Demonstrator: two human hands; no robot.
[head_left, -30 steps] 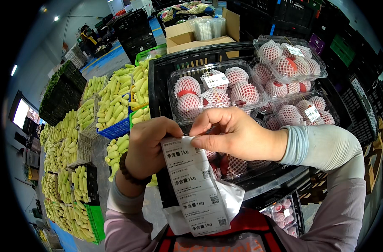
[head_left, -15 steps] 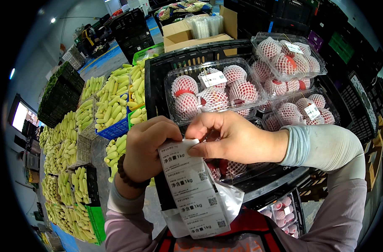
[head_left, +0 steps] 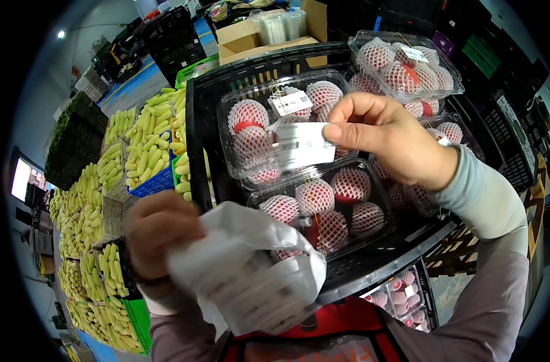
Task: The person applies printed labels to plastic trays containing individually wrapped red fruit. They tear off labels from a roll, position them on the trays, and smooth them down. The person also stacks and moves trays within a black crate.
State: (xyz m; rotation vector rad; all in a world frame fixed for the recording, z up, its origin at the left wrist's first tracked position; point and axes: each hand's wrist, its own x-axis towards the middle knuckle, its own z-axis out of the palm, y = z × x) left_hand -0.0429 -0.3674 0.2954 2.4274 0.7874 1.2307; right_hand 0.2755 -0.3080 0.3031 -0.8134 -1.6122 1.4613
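Note:
My right hand pinches a single white label by its right end between thumb and fingers. The label is over a clear plastic box of round red fruits in white foam nets; this box bears another label on its lid. At lower left my left hand, smeared by motion, grips a curled strip of labels, whose print is blurred. Just beyond the strip lies a nearer clear box of netted fruit, with no label visible on it.
Both boxes sit in a black crate. More fruit boxes are stacked at its right side. Crates of pale green gourds fill the left. A cardboard carton with clear plastic containers stands behind; another fruit crate is low at right.
The hands have parted: my right hand has moved up and right with one label off the strip, while the left has dropped down and left with the strip. The nearer box is now uncovered.

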